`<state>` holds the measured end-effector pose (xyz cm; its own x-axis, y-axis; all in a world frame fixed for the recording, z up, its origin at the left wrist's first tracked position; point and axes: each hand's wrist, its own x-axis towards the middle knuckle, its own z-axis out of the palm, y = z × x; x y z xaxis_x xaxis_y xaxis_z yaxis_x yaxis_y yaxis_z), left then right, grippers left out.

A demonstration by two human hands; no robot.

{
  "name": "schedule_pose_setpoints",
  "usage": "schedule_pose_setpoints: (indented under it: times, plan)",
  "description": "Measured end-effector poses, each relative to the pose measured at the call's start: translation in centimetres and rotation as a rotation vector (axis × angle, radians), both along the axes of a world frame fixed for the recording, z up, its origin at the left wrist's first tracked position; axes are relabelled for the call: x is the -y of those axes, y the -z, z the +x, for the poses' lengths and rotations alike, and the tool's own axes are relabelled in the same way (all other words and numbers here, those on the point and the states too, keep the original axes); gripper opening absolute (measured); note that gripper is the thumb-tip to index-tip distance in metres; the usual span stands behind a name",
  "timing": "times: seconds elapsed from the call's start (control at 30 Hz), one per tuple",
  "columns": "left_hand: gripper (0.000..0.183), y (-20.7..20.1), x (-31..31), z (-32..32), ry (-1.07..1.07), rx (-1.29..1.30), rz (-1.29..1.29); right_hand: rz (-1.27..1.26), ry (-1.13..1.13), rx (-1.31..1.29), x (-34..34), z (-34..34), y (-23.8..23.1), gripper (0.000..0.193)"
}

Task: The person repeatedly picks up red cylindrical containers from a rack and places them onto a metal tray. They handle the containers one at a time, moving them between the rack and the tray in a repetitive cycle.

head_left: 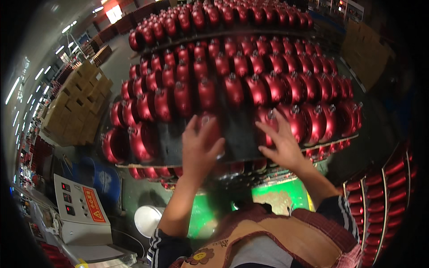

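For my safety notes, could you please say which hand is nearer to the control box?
Left. The left hand is ahead of the control box and to its right; the right hand is considerably farther right.

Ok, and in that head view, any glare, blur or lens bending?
Head view, glare: pale highlights on the glossy dark-red rounded canisters, and a washed-out, bright rectangular window. Head view, blur: the bare left hand looks soft. Head view, distortion: the front edge of the flat black board bows, and the picture darkens to black toward its corners.
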<state>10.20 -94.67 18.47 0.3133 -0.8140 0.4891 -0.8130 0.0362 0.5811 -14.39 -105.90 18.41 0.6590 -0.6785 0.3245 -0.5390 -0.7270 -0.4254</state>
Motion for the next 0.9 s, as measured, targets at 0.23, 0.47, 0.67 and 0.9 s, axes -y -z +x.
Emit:
schedule_pose_setpoints:
  times: [0.23, 0.47, 0.67, 0.9]
  plan:
    - [0.063, 0.8, 1.9, -1.6, -0.196, 0.112, 0.054, -0.012, 0.152, 0.048, -0.6, 1.6, -0.6, 0.069]
    - [0.054, 2.5, -11.3, 2.2, -0.043, -0.371, -0.066, 0.144, 0.103, 0.202, -4.8, -0.3, -0.7, 0.065]
    - [0.062, 3.4, -32.5, 5.8, -0.273, -0.958, -0.396, 0.596, -0.104, 0.745, -13.7, 4.1, -2.6, 0.074]
    - [0.065, 7.2, -51.6, 10.0, -0.34, -1.328, -0.999, 1.644, -0.44, 1.005, -29.2, 21.3, 2.7, 0.067]
